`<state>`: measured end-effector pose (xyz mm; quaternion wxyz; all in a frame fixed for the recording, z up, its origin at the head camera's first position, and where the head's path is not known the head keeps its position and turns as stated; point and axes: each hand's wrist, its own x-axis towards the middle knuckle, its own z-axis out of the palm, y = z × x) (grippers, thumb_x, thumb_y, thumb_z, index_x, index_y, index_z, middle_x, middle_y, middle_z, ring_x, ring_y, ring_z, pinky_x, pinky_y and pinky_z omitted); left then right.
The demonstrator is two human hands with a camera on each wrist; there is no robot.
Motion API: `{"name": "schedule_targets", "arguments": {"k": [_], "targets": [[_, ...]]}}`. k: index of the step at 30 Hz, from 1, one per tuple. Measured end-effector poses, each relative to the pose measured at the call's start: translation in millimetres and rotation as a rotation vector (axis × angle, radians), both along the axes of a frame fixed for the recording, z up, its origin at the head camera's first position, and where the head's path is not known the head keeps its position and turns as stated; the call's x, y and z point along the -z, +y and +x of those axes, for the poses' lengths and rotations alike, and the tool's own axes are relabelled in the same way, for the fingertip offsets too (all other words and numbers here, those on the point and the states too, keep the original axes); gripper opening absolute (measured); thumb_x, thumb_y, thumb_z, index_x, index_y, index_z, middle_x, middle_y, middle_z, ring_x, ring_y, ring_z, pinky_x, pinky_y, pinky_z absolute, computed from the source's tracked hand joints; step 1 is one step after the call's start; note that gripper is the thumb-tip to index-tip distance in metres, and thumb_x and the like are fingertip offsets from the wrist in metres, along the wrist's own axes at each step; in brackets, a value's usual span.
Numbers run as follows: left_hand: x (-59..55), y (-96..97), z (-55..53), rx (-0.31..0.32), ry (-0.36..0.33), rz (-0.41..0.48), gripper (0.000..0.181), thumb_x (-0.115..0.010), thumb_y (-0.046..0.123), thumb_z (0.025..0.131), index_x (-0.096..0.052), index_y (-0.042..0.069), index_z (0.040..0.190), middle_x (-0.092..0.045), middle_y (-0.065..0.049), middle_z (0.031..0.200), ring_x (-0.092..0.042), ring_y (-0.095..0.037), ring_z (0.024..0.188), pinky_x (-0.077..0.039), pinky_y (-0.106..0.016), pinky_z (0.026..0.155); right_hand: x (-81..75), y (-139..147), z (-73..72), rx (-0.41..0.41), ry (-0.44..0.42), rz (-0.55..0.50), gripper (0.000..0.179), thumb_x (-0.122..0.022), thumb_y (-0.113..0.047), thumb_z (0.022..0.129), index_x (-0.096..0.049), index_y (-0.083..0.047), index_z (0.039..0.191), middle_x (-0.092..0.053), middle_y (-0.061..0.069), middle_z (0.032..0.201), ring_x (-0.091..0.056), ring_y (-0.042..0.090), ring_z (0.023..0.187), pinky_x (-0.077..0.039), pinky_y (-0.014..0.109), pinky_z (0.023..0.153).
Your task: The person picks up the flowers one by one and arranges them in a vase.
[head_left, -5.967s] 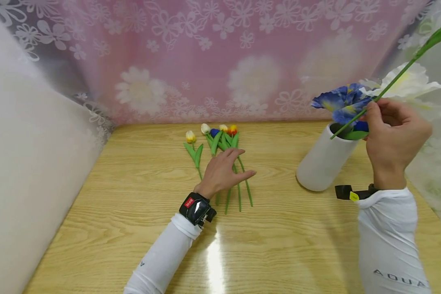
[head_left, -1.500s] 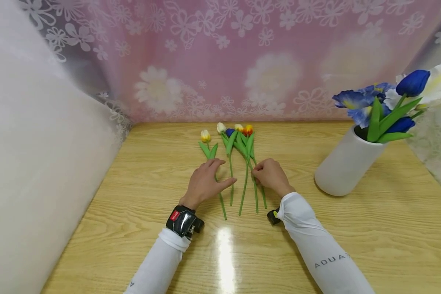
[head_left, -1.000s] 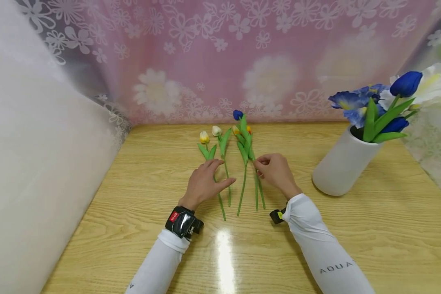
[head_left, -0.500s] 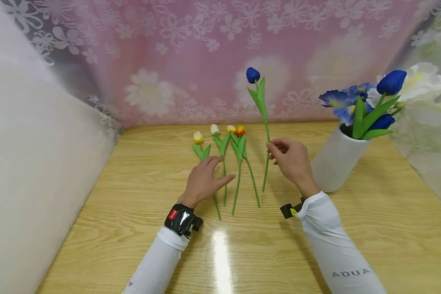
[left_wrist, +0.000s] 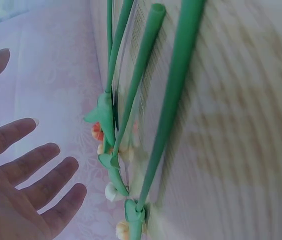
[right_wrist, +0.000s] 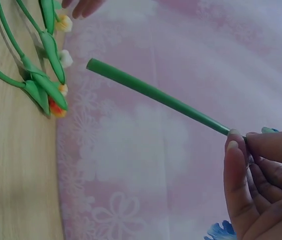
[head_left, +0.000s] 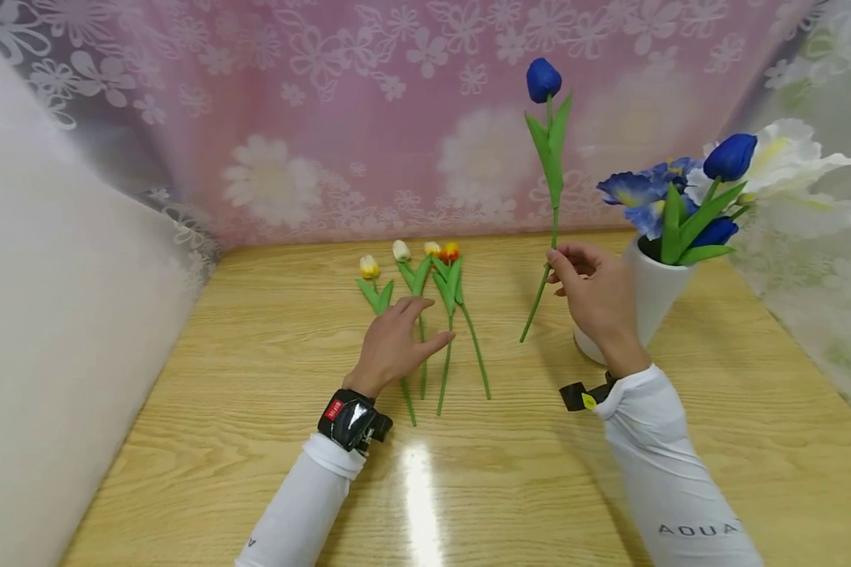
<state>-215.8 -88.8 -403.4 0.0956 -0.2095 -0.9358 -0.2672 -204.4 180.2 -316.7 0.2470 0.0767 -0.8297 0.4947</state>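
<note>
A blue tulip (head_left: 544, 80) stands upright in the air, its stem pinched between thumb and fingers of my right hand (head_left: 599, 299). In the right wrist view the green stem (right_wrist: 155, 97) sticks out past the fingertips. My left hand (head_left: 393, 342) hovers with spread fingers above tulips lying on the table; the left wrist view shows nothing in it (left_wrist: 26, 185). Those are a yellow-white tulip (head_left: 369, 266), a white tulip (head_left: 401, 251), another pale yellow one (head_left: 432, 249) and an orange-red tulip (head_left: 450, 252). Right of them, partly behind my right hand, is a white vase (head_left: 655, 295).
In the vase are blue irises (head_left: 638, 197), a large white flower (head_left: 794, 177) and blue tulips (head_left: 730, 157). The wooden table (head_left: 255, 465) ends at a pink floral curtain (head_left: 397, 142) behind, with a white wall (head_left: 57, 276) on the left.
Earlier, a stem was carried to the vase, where a blue tulip now stands. My right hand then picked another blue tulip from the row and raised it rightward. My left hand stays nearly still.
</note>
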Motion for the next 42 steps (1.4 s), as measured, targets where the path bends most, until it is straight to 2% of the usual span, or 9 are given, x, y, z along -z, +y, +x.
{"name": "schedule_targets", "arguments": {"k": [4,9,14,20,25,32,36,42], "targets": [[-1.8,3.4,-1.3,0.007,-0.002,-0.003,0.063,-0.059,0.056,0.088,-0.055,0.013,0.134,-0.053,-0.006,0.133,-0.052,-0.027,0.117,-0.045,-0.044,0.092,-8.6,7.1,3.7,0.033,0.071,-0.025,0.025,-0.062,-0.017,0.095,-0.068,0.006,0.101,-0.067,0.017,0.087,-0.062,0.004,0.067,-0.051,0.014,0.057],[-3.2,6.6,-1.6,0.005,-0.016,0.001,0.063,-0.059,0.057,0.087,-0.055,0.015,0.134,-0.052,-0.005,0.135,-0.051,-0.026,0.118,-0.045,-0.044,0.092,-21.1,20.7,6.6,0.101,0.167,-0.075,0.023,-0.065,-0.015,0.092,-0.069,0.006,0.101,-0.066,0.004,0.082,-0.064,0.008,0.066,-0.051,0.014,0.056],[-2.9,8.8,-2.6,0.005,-0.014,-0.005,0.062,-0.059,0.057,0.087,-0.054,0.017,0.134,-0.051,-0.004,0.135,-0.051,-0.026,0.118,-0.044,-0.044,0.092,-35.4,35.4,8.5,0.177,0.206,-0.100,0.024,-0.067,-0.016,0.091,-0.070,0.005,0.102,-0.065,-0.005,0.079,-0.063,0.006,0.063,-0.050,0.013,0.056],[-3.4,11.7,-4.3,0.022,0.019,-0.002,0.063,-0.060,0.057,0.087,-0.055,0.015,0.133,-0.052,-0.006,0.134,-0.053,-0.028,0.116,-0.044,-0.046,0.091,-54.6,50.8,10.8,0.252,0.220,-0.176,0.022,-0.068,-0.017,0.089,-0.071,0.002,0.100,-0.066,-0.001,0.077,-0.063,0.006,0.059,-0.051,0.014,0.057],[-3.0,13.6,-4.7,0.031,0.012,0.002,0.062,-0.061,0.055,0.087,-0.056,0.013,0.132,-0.052,-0.007,0.134,-0.052,-0.029,0.116,-0.043,-0.047,0.093,-65.6,65.0,11.2,0.301,0.260,-0.254,0.017,-0.069,-0.013,0.088,-0.072,0.002,0.095,-0.068,0.004,0.081,-0.063,0.008,0.058,-0.051,0.015,0.056],[-0.8,16.0,-5.3,0.027,0.001,-0.005,0.063,-0.060,0.056,0.087,-0.055,0.014,0.133,-0.051,-0.007,0.136,-0.051,-0.029,0.119,-0.042,-0.047,0.095,-75.6,79.6,13.2,0.375,0.310,-0.205,0.025,-0.066,-0.020,0.090,-0.072,0.002,0.100,-0.070,0.004,0.087,-0.065,0.003,0.064,-0.050,0.012,0.060],[0.8,16.6,-5.4,0.025,-0.013,0.001,0.063,-0.060,0.057,0.087,-0.055,0.015,0.133,-0.050,-0.007,0.137,-0.050,-0.030,0.120,-0.042,-0.047,0.095,-76.1,85.1,14.8,0.418,0.313,-0.176,0.025,-0.065,-0.023,0.090,-0.073,-0.003,0.103,-0.069,0.004,0.088,-0.065,0.002,0.067,-0.050,0.011,0.063],[2.7,18.7,-6.7,0.033,-0.014,0.001,0.063,-0.059,0.057,0.087,-0.055,0.014,0.133,-0.050,-0.007,0.137,-0.050,-0.030,0.120,-0.041,-0.048,0.095,-75.5,92.5,16.9,0.479,0.314,-0.130,0.027,-0.062,-0.024,0.093,-0.072,-0.003,0.106,-0.068,-0.002,0.089,-0.063,-0.001,0.068,-0.050,0.012,0.068]]}}
